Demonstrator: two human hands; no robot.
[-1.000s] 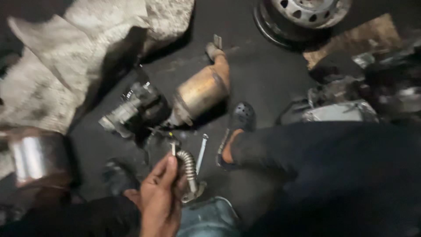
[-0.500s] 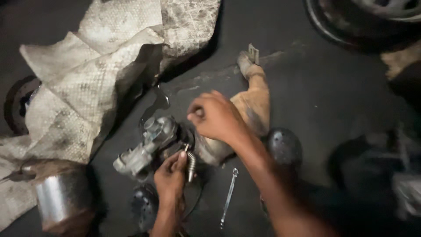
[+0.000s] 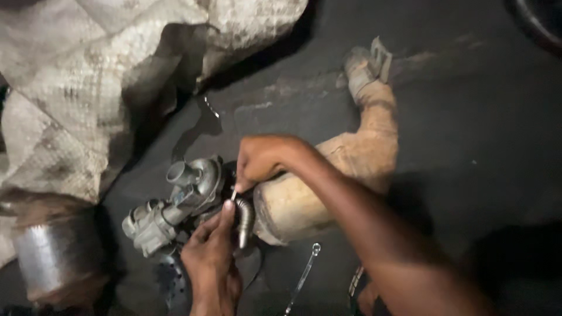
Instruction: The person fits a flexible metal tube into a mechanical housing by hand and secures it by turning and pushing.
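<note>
A rusty exhaust part point(image 3: 357, 158) with a fat canister body and a curved pipe lies on the dark floor, joined to a grey metal turbo unit point(image 3: 175, 202). My left hand point(image 3: 212, 263) holds a short ribbed metal tube point(image 3: 244, 221) up against the joint between them. My right hand point(image 3: 260, 159) reaches in from the right, its fingers closed on a small fitting at the tube's top end, next to the turbo.
A dirty woven sack point(image 3: 99, 76) is spread over the upper left. A shiny metal cylinder point(image 3: 52, 257) lies at lower left. A slim wrench point(image 3: 304, 275) rests on the floor below the canister. A dark wheel edge point(image 3: 541, 23) shows at top right.
The view has closed in on the parts. My left hand carried the ribbed tube from near my body up to the turbo joint, and my right hand came in onto its top end.
</note>
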